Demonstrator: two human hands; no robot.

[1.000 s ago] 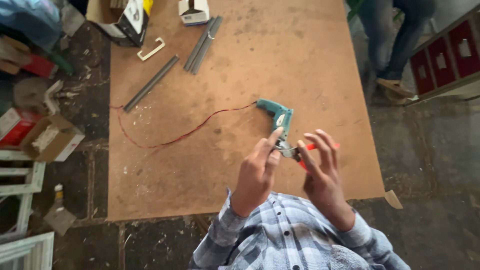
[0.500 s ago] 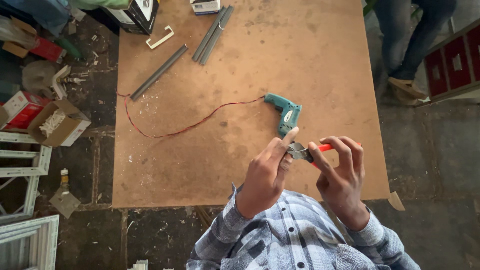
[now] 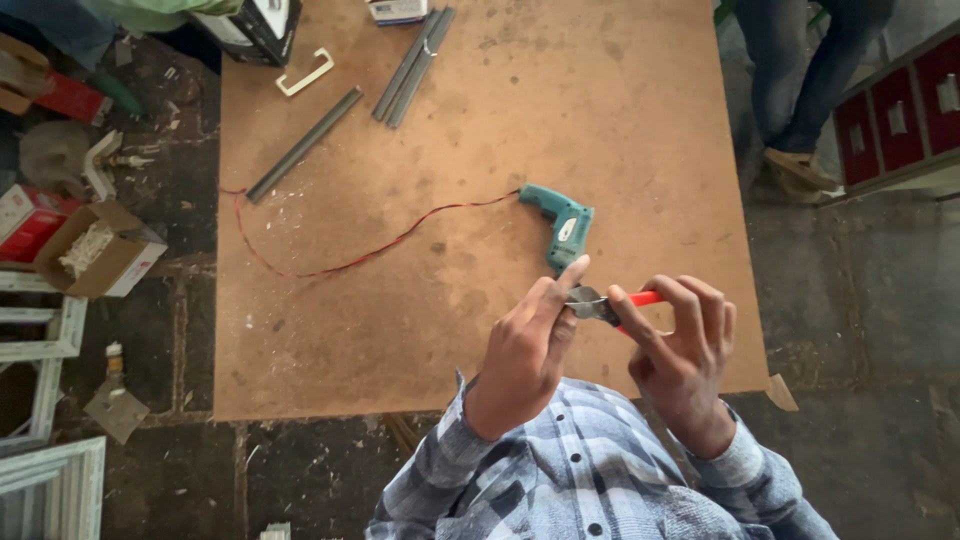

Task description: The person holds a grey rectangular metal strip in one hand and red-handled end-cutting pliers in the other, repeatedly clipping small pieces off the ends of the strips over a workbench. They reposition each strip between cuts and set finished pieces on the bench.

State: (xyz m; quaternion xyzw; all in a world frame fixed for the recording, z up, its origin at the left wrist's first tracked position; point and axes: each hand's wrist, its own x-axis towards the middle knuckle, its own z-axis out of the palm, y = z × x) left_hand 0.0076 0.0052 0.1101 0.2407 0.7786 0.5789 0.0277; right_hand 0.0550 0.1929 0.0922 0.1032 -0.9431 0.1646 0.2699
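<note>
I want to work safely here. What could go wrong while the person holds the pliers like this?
The left hand has its fingertips right at the metal head of the red-handled pliers held by the right hand, so a finger could get pinched. The teal drill lies just beyond, with its red cord looping across the board; a snag may drag it.

Compared with a second ago, both hands sit a little lower over the board [image 3: 300, 330] and nearer to its front edge. The left hand [image 3: 525, 350] now has its index fingertip beside the teal drill [image 3: 562, 225], and the right hand [image 3: 680, 345] holds the red-handled pliers [image 3: 605, 303] lower. The drill and its red cable [image 3: 340, 262] appear further up the view, as the head camera tilts.
</note>
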